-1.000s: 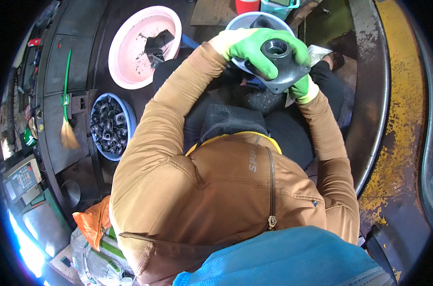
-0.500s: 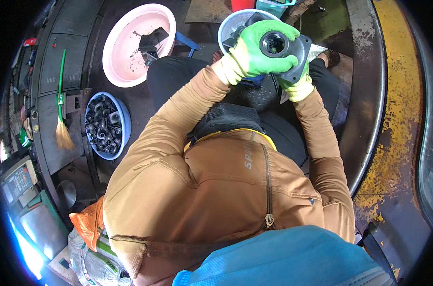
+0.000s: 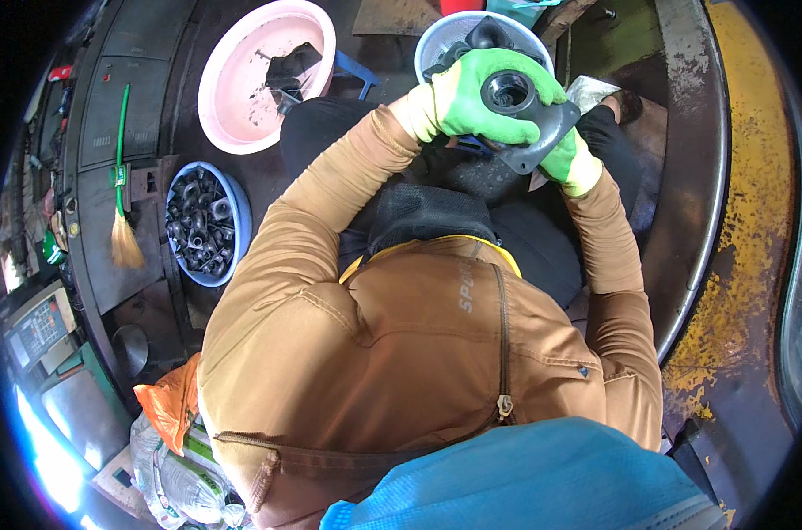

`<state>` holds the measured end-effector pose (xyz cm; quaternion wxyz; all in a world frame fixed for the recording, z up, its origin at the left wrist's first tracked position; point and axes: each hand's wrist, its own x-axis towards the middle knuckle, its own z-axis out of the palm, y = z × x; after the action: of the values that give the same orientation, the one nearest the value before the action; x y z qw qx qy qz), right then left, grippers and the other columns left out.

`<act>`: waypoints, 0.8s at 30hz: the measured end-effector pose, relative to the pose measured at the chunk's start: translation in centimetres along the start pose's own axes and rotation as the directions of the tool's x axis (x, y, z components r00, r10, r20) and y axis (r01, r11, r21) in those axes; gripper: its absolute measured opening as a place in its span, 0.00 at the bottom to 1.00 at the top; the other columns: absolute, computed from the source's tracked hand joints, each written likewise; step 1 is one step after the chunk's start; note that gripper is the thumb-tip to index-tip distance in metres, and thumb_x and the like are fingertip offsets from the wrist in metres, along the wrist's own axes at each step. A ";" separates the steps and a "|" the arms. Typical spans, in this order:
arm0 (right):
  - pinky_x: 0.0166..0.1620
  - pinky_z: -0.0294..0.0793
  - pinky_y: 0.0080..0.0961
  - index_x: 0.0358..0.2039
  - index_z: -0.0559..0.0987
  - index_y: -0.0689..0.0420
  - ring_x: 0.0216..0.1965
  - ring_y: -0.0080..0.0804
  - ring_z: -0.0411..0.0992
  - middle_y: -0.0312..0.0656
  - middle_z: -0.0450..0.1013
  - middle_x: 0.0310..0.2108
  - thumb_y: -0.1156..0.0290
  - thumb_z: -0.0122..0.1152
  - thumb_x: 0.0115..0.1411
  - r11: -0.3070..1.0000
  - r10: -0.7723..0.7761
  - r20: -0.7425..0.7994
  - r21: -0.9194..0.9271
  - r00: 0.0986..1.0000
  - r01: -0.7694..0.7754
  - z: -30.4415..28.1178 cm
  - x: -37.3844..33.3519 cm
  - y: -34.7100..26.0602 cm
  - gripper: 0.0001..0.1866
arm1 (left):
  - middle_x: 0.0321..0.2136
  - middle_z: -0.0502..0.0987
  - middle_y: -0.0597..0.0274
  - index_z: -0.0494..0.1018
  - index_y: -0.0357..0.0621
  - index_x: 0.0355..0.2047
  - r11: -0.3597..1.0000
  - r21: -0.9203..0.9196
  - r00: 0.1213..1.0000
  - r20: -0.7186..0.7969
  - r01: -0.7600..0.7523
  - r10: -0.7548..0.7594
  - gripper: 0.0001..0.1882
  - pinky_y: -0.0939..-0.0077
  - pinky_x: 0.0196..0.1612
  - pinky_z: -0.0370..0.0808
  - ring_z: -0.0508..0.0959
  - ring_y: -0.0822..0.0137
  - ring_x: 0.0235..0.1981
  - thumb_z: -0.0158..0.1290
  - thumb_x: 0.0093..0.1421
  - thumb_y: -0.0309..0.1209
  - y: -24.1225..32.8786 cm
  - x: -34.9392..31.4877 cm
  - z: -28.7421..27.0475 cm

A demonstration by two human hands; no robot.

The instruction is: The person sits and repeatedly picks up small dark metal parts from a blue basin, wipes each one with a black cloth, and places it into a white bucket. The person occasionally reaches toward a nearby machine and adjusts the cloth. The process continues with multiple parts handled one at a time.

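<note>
Pink tub (image 3: 233, 93) held a few dark scraps; blue tub (image 3: 243, 212) was piled w/ black pcs.; pale basket (image 3: 543, 55) had some too. Prob. mid-batch: 1 pc. in hand, lots around, but couldn't tell which were done vs. left. The black part (image 3: 549, 122) was up in front of the person, near the basket: flattish plate, rounded corner w/ small hole, raised round collar, dark opening. L hand (image 3: 473, 99) curled, pinching around the collar; R hand (image 3: 573, 166) at plate's far side, fingers mostly hidden, grip couldn't be told.
</note>
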<state>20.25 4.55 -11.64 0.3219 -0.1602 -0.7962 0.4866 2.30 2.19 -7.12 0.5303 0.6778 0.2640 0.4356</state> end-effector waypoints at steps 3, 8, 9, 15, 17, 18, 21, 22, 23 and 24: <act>0.53 0.69 0.28 0.54 0.68 0.59 0.50 0.32 0.70 0.41 0.70 0.51 0.72 0.69 0.48 0.899 0.170 0.083 0.395 0.982 -0.189 0.5 -1.2 0.6 0.32 | 0.43 0.78 0.55 0.75 0.39 0.36 0.994 -0.102 0.989 0.148 0.026 -0.011 0.23 0.63 0.57 0.65 0.74 0.60 0.48 0.64 0.36 0.30 0.5 0.2 -0.5; 0.56 0.67 0.30 0.57 0.66 0.58 0.54 0.31 0.67 0.42 0.67 0.54 0.71 0.70 0.48 0.991 0.066 0.048 0.111 0.997 -0.071 0.8 -1.7 1.0 0.35 | 0.39 0.80 0.55 0.76 0.41 0.33 0.986 -0.166 0.907 0.409 -0.035 0.101 0.25 0.55 0.65 0.53 0.72 0.56 0.53 0.67 0.32 0.37 0.7 1.5 -1.2; 0.56 0.67 0.30 0.57 0.66 0.59 0.54 0.31 0.66 0.42 0.67 0.54 0.71 0.70 0.48 0.995 0.047 0.031 0.088 0.998 -0.050 0.7 -1.4 1.1 0.35 | 0.38 0.80 0.55 0.76 0.41 0.33 0.982 -0.187 0.903 0.420 -0.013 0.092 0.25 0.55 0.65 0.53 0.71 0.57 0.53 0.67 0.31 0.37 0.8 1.6 -1.4; 0.54 0.70 0.31 0.55 0.67 0.60 0.52 0.33 0.69 0.43 0.69 0.52 0.71 0.69 0.50 0.998 0.020 -0.259 0.059 0.966 -0.004 -1.1 0.9 1.4 0.32 | 0.57 0.66 0.50 0.68 0.40 0.54 0.839 0.544 1.000 -0.001 0.019 -0.022 0.41 0.66 0.58 0.65 0.69 0.57 0.57 0.66 0.37 0.38 1.1 2.6 -3.6; 0.52 0.71 0.30 0.54 0.68 0.59 0.51 0.32 0.70 0.43 0.70 0.50 0.71 0.65 0.53 1.000 -0.001 -0.317 0.029 0.948 0.011 -1.4 1.4 1.5 0.28 | 0.56 0.67 0.48 0.68 0.39 0.53 0.822 0.568 0.985 -0.161 0.039 0.065 0.42 0.65 0.58 0.65 0.69 0.55 0.56 0.68 0.38 0.41 0.4 2.1 -2.4; 0.51 0.71 0.30 0.54 0.68 0.59 0.50 0.33 0.70 0.43 0.70 0.50 0.70 0.64 0.53 0.985 -0.075 -0.327 -0.172 0.942 0.019 -1.1 1.6 1.5 0.27 | 0.56 0.67 0.47 0.69 0.38 0.53 0.769 0.639 0.964 -0.208 0.006 0.165 0.43 0.64 0.58 0.66 0.70 0.54 0.54 0.70 0.36 0.43 -0.2 1.8 -1.1; 0.49 0.71 0.30 0.52 0.70 0.56 0.49 0.34 0.71 0.41 0.72 0.48 0.65 0.61 0.54 0.988 0.119 -0.391 -0.048 0.912 -0.150 0.2 1.9 1.6 0.25 | 0.50 0.73 0.53 0.73 0.39 0.44 0.898 0.428 0.828 -0.465 -0.100 0.314 0.29 0.68 0.51 0.72 0.74 0.61 0.48 0.70 0.40 0.31 -2.2 1.8 2.5; 0.48 0.72 0.30 0.51 0.70 0.56 0.48 0.33 0.72 0.41 0.72 0.46 0.65 0.62 0.54 0.975 -0.010 -0.401 -0.206 0.916 -0.079 0.6 1.8 1.6 0.24 | 0.46 0.75 0.56 0.74 0.40 0.40 0.906 0.399 0.795 -0.502 -0.138 0.342 0.23 0.72 0.48 0.74 0.76 0.64 0.45 0.68 0.43 0.28 -2.6 1.7 2.9; 0.48 0.72 0.29 0.51 0.71 0.56 0.47 0.33 0.72 0.40 0.73 0.46 0.66 0.63 0.54 0.977 -0.025 -0.408 -0.205 0.913 -0.065 0.7 1.7 1.4 0.24 | 0.45 0.76 0.57 0.74 0.40 0.40 0.929 0.338 0.794 -0.519 -0.148 0.315 0.23 0.72 0.47 0.74 0.76 0.65 0.44 0.68 0.43 0.28 -2.9 1.7 3.2; 0.47 0.72 0.28 0.50 0.71 0.56 0.46 0.32 0.72 0.40 0.73 0.45 0.68 0.63 0.53 0.978 -0.033 -0.413 -0.202 0.910 -0.056 0.8 1.6 1.2 0.23 | 0.44 0.76 0.57 0.74 0.40 0.40 0.946 0.287 0.804 -0.520 -0.152 0.287 0.23 0.72 0.46 0.74 0.76 0.66 0.43 0.68 0.43 0.28 -3.0 1.6 3.4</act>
<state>18.45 5.50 -12.43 0.4619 -0.2973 -0.7556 0.3569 6.38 2.71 -9.68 0.2937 0.6049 0.3744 0.6384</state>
